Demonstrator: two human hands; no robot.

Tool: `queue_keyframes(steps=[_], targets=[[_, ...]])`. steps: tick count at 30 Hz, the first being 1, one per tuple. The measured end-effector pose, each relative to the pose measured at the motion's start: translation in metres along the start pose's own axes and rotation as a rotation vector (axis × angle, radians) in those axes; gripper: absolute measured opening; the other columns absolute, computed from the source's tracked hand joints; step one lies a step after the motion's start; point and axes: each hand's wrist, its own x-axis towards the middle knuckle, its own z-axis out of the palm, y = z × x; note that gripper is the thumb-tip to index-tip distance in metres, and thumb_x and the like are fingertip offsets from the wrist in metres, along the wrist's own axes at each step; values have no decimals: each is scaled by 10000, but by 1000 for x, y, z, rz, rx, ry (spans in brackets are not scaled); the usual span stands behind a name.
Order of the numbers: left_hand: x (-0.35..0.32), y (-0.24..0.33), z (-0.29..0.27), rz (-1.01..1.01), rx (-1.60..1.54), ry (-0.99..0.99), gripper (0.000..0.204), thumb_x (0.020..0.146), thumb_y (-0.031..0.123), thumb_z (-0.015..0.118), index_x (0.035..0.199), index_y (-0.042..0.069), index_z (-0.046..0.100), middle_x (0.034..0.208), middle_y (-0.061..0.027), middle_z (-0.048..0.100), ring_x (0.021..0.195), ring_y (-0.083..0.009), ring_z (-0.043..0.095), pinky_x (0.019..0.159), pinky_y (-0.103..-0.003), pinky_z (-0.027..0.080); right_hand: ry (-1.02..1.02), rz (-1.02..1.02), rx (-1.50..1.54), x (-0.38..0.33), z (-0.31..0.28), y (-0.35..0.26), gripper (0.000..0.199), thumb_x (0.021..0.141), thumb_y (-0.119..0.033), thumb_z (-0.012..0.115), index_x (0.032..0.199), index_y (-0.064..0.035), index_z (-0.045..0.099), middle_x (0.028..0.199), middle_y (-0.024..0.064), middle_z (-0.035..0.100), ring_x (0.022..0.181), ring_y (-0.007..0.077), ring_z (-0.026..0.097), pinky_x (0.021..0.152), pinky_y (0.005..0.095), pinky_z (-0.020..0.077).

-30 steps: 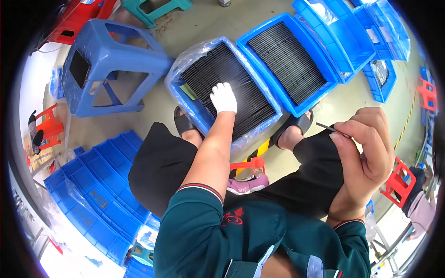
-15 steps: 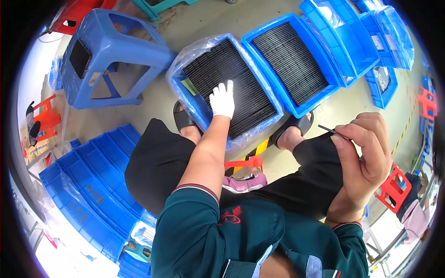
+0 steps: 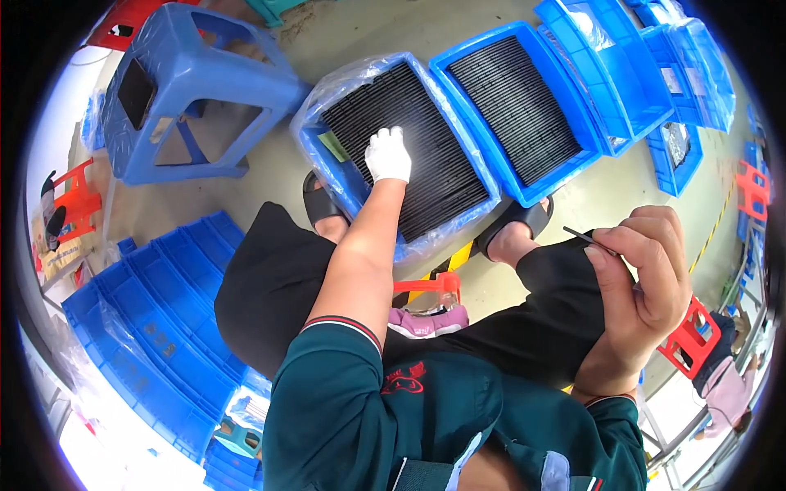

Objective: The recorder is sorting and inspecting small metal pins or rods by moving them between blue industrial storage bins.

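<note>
My left hand (image 3: 387,155), in a white glove, rests on rows of thin black strips (image 3: 434,176) inside a blue bin (image 3: 354,186) lined with clear plastic. Its fingers are curled in; whatever they grip, if anything, is hidden beneath them. My bare right hand (image 3: 643,274) is raised above my right knee. Between its thumb and forefinger it pinches a short, thin dark strip (image 3: 578,236), whose free end points up and left. A yellow-green slip (image 3: 334,147) lies along the left inner wall of the lined bin.
A second blue bin (image 3: 580,164) of black strips (image 3: 512,106) stands to the right, beside stacked blue crates (image 3: 626,78). A blue stool (image 3: 201,78) bearing a dark flat device (image 3: 137,94) is far left. Blue crates (image 3: 164,327) lie at left. My feet flank the lined bin.
The left hand's fingers have gone from spread to curled, and it has shifted slightly left over the strips. My right hand still pinches the thin strip, barely moved.
</note>
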Motion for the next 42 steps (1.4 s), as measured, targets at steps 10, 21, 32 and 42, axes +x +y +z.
queue_keyframes(steps=[10,21,32,42], targets=[[-53,25,-11,-453,-240,261,591,738,201,712,1254,6,501,1253,-214,516,1180,-360,490,1019,-427,395,14,-40,-31,2,1,-6,192,617,22,721,793,-1,647,728,96,578,702,252,557,609,330,443],[-26,-21,-5,-1086,-1188,-51,976,868,665,479,1512,31,114,1578,-184,113,1434,-353,195,1165,-394,180,52,-79,19,1,-11,6,187,635,0,751,797,-33,663,728,72,595,681,229,567,583,312,458],[17,85,-55,-217,-463,349,590,786,167,672,1306,-23,466,1303,-229,511,1222,-375,484,1058,-446,372,485,294,119,-37,-73,38,117,711,88,667,802,27,625,761,68,576,736,164,538,679,261,409],[120,219,-1,161,-108,-202,471,795,202,638,1204,21,491,1152,-152,559,1081,-314,563,895,-429,479,476,448,-35,-53,-91,73,170,608,-14,654,768,20,608,683,101,510,673,226,466,615,325,359]])
